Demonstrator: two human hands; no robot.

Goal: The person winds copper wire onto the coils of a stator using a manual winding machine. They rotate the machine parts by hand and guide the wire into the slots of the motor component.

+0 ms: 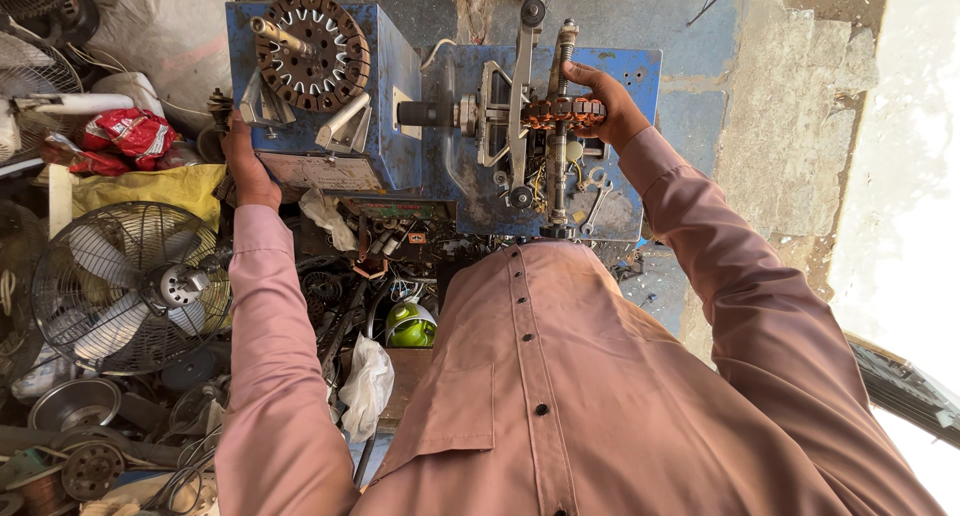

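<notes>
Hands: R hand grips copper-wound stator, L hand at winder's side.

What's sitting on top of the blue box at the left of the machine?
A round slotted stator core with a metal shaft through its middle sits on the blue box. The box surface beneath the core is covered. The left hand grips the box's edge.

Your left arm extends forward along the left side, sleeve covering it to the wrist. Your left hand lies at the end of it, palm turned inward, fingers pointing up and away from you; their tips are hidden. Your right arm reaches forward and bends inward at the elbow. Your right hand is closed in a grip, fingers curled over the top, thumb underneath, wrist bent slightly left.
</notes>
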